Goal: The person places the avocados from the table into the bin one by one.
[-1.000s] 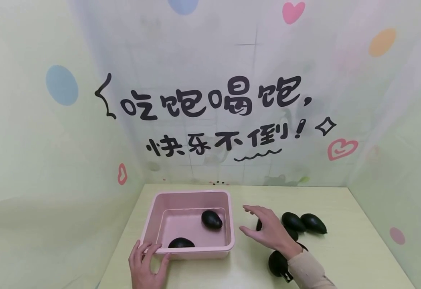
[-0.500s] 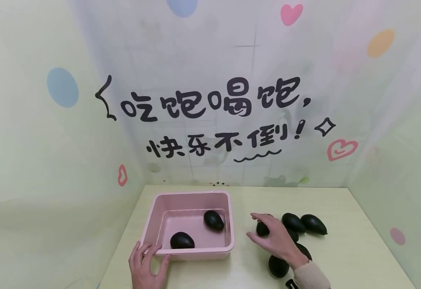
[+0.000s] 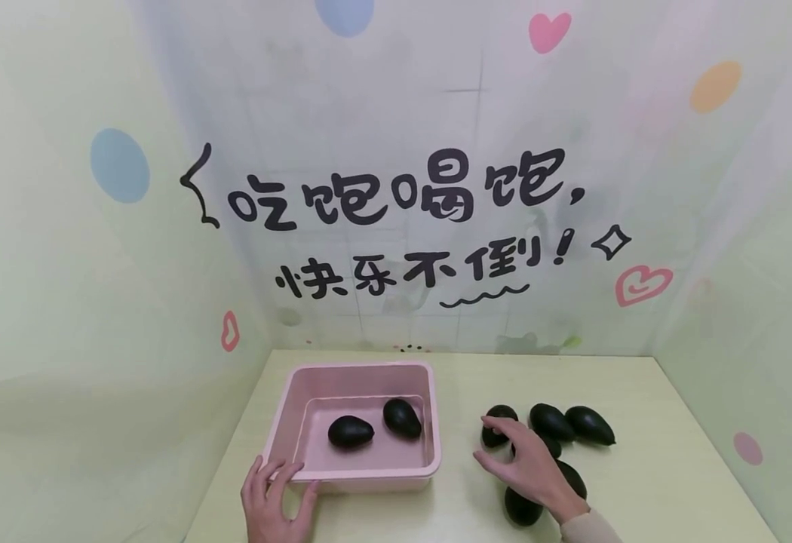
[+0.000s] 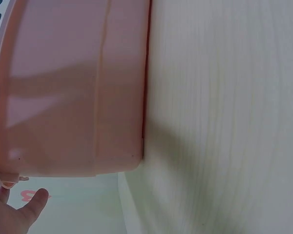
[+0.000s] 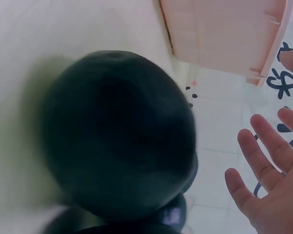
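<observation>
Two glossy near-black avocados lie in the pink bin (image 3: 344, 474), one avocado (image 3: 351, 432) mid-floor and another avocado (image 3: 403, 418) near the right wall. My left hand (image 3: 275, 504) holds the bin's front-left corner, fingers over the rim and thumb outside. My right hand (image 3: 528, 461) hovers over a loose cluster right of the bin, fingers spread and nothing in its grasp. Its fingers partly cover an avocado (image 3: 502, 414) at the cluster's left. In the right wrist view, a large avocado (image 5: 119, 131) stands apart from the right fingers (image 5: 271, 141).
Farther back in the cluster lie an avocado (image 3: 551, 422) and a pointed avocado (image 3: 590, 425). Toward the front is another avocado (image 3: 523, 509), partly under my right wrist. A printed cloth wall (image 3: 396, 324) rises behind the pale tabletop (image 3: 661, 467).
My right hand has moved right and toward me, away from the bin and over the loose avocados. Inside the bin, the front avocado has rolled back from the front wall. My left hand stays put.
</observation>
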Tool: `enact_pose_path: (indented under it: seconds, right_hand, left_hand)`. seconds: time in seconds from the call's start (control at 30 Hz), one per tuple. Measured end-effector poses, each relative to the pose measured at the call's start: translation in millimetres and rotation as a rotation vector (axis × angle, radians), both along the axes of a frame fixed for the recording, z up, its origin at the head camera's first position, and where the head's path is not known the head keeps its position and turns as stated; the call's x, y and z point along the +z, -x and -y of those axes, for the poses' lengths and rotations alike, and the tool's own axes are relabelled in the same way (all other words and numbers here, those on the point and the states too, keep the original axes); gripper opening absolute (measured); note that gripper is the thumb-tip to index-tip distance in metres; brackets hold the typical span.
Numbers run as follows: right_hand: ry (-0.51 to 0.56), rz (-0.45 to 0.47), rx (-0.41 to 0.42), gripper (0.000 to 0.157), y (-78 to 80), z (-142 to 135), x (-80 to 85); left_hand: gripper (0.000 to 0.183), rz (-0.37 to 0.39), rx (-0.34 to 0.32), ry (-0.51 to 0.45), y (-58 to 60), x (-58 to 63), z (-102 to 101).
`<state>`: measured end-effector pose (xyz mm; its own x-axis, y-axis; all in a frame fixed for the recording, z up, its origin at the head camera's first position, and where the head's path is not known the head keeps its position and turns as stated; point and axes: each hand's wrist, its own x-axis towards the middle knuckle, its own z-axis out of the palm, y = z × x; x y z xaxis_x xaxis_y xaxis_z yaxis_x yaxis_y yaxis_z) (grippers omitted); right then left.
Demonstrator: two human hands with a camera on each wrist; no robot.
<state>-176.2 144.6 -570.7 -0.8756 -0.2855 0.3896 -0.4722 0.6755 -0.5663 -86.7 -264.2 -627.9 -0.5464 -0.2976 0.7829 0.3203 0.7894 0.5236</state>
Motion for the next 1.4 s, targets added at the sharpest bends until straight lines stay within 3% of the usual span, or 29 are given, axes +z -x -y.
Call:
enact_pose_path:
  seconds: [0.33,0.67,1.07,1.17,1.4]
  right_hand:
    - [-0.009,0.0,-0.066,0.054,-10.7,-9,-15.1]
    - [-0.003,0.141,-0.102,0.052,-19.9,-18,-30.4]
    - [-0.064,0.212,-0.148,0.054,-29.2,-24,-42.8]
    - [-0.063,0.187,-0.143,0.054,-30.3,-25,-44.3]
    - [-0.055,0.003,-0.143,0.051,-27.7,-34,-36.6]
  left_hand:
    - [0.04,-0.006,0.004,0.003,1.5,-0.2,0]
    - [0.044,-0.017,0.002,0.008,3.4,-0.6,0]
    - [0.054,0.007,-0.004,0.003,0.1,2.2,0]
    - [0.05,0.002,-0.006,0.004,0.1,2.5,0]
    - [0.044,0.017,-0.013,-0.005,-0.2,3.8,-1]
